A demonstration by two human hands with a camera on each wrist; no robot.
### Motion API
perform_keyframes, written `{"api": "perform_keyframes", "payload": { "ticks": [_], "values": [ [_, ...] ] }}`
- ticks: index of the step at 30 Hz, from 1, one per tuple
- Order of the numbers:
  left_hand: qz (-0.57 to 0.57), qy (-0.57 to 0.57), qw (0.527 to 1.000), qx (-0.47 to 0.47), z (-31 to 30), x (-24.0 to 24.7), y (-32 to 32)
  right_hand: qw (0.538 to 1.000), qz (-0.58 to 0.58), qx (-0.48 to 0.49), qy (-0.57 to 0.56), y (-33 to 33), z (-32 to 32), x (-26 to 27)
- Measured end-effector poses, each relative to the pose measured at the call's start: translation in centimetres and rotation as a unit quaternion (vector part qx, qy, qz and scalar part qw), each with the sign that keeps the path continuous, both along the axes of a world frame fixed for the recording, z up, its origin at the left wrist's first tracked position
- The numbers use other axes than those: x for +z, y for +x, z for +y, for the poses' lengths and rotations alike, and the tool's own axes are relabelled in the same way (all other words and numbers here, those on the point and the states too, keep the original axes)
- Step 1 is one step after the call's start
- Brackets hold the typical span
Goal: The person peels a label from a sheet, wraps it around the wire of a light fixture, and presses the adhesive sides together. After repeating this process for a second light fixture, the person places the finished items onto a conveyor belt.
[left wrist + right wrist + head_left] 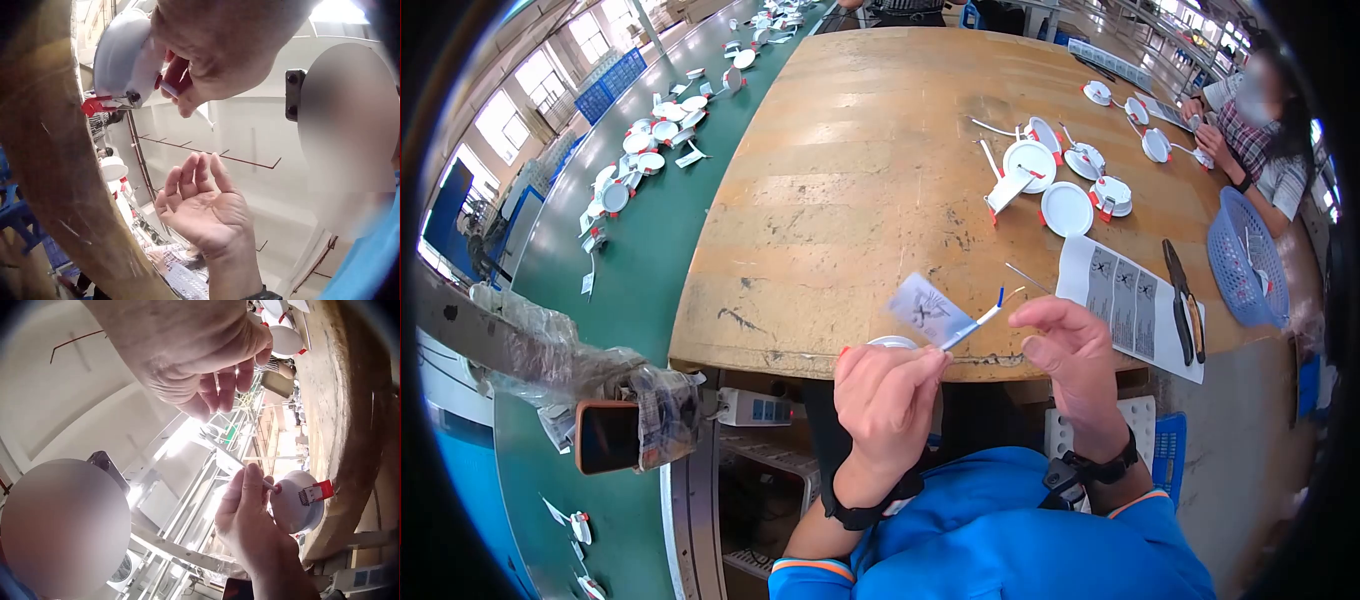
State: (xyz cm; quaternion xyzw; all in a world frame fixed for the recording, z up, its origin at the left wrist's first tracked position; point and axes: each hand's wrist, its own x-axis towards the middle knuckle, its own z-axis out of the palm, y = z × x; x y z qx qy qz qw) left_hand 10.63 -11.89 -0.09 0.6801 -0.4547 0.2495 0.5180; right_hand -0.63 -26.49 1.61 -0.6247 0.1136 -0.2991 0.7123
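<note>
My left hand (890, 400) pinches the white cable (990, 314) of a round white downlight (295, 509), whose rim shows behind the knuckles in the head view. A printed, translucent label (925, 308) sticks out from the cable just above the fingertips. Blue and brownish wire ends fan out at the cable's tip. To the right of those ends, my right hand (1080, 355) is raised with fingers loosely bent and nothing between them. In the left wrist view, the downlight (122, 56) has a red-tipped spring clip at its side.
Several white downlights (1067, 208) lie on the wooden table (850, 190). A sheet of labels (1105, 290) and black scissors (1180, 300) are at the right. Beyond stands a blue basket (1248, 260) near another seated person. More downlights rest on the green conveyor (640, 250); a phone (607, 437) hangs front left.
</note>
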Motion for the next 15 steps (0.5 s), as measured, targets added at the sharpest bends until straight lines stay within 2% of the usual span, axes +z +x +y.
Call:
{"api": "perform_keyframes", "payload": {
  "ticks": [8, 15],
  "values": [
    [-0.003, 0.034, 0.999, -0.035, -0.5, -1.1, 0.3, 0.999, 0.016, 0.003, 0.032, 1.9, 0.9, 0.7],
    [-0.076, 0.056, 0.996, -0.006, -0.6, -1.1, 0.0, 1.000, -0.012, -0.020, 0.012, 2.4, 0.4, -0.5]
  ]
}}
